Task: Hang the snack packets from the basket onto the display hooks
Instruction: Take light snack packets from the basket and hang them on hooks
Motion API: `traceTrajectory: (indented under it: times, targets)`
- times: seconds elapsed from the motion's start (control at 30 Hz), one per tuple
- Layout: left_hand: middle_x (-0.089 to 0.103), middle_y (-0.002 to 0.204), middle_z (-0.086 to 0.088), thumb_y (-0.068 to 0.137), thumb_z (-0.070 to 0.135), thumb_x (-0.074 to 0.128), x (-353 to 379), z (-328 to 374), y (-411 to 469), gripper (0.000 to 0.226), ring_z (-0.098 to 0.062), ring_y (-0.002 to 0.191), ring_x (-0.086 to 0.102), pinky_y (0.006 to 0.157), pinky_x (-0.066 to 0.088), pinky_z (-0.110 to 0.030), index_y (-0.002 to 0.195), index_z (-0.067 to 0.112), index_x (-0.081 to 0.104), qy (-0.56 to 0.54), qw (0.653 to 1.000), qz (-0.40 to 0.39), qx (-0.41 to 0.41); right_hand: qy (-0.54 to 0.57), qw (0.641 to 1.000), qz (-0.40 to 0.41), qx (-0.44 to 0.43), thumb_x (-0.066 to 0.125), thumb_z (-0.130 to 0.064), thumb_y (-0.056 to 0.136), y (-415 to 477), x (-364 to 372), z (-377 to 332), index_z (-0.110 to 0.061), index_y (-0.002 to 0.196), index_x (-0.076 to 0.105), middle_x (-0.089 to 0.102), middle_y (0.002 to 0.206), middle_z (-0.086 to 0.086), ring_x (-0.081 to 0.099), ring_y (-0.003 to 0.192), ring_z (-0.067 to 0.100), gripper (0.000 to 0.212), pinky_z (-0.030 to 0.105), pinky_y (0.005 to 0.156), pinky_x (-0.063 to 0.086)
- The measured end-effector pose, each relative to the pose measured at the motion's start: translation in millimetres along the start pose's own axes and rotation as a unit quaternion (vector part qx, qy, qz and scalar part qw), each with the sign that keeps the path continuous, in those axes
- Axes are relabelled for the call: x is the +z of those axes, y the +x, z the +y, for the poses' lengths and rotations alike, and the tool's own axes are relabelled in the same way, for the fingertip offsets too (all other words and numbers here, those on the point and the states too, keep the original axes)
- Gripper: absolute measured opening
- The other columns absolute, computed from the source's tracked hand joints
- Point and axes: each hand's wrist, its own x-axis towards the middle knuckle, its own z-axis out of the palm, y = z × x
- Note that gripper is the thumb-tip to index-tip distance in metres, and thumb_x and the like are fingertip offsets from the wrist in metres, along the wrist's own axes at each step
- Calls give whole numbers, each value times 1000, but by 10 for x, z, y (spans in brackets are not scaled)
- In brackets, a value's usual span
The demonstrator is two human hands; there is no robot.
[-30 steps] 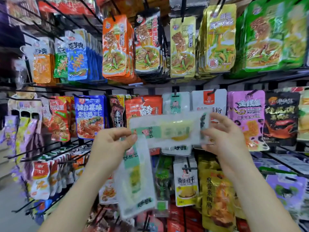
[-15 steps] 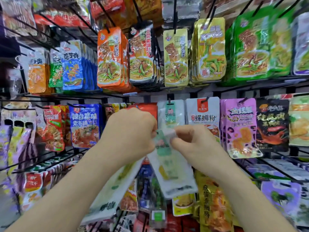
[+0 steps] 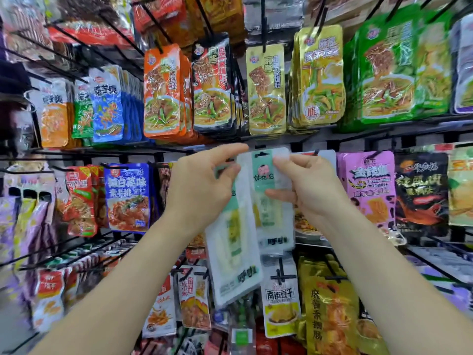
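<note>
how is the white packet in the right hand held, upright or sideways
Upright: the white packet hangs lengthwise, its hang slot at the top, pinched near that end by the right hand.

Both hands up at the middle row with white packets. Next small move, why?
Likely push the upright packet forward onto a hook: the right hand pinches its top, and its hang slot sits level with that row's hooks. The second packet dangles from the left hand.

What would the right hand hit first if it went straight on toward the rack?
Probably the red-topped white packet hanging right behind it, though the white-and-green packet that the right hand pinches would touch first. Depth is hard to judge.
</note>
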Motion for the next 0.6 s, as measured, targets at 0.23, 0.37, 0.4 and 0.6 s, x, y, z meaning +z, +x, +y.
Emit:
traceTrajectory:
  times: [0.23,0.37,0.4,0.6]
  targets:
    - [73,101,3,88,21,65,91,-25,-24,48,-20,91,66,83,53,-35,130,39,56,106,981,-155,-50,-56,997,45,-10,61,-18,95,73,10,117,-13,75,69,73,77,0,72,74,18,22,23,50,54]
    - [70,92,4,88,23,65,96,-39,-15,54,-10,62,53,74,51,-29,136,42,49,108,983,-144,-46,-71,995,62,-15,61,-18,95,121,32,174,-3,77,67,61,81,12,65,79,25,24,23,49,54]
    - [68,88,5,88,23,65,85,-41,-14,53,-5,54,46,67,47,-25,135,42,49,103,985,-134,-44,-68,995,64,-24,61,-19,95,118,38,173,-4,77,67,59,82,13,64,79,25,24,23,50,54]
    - [68,83,6,88,23,65,52,-37,22,57,-6,49,42,63,48,-29,137,44,46,102,987,-117,-37,-54,996,40,-59,58,-18,96,71,97,57,-14,78,71,69,62,-10,69,62,9,23,24,50,54]
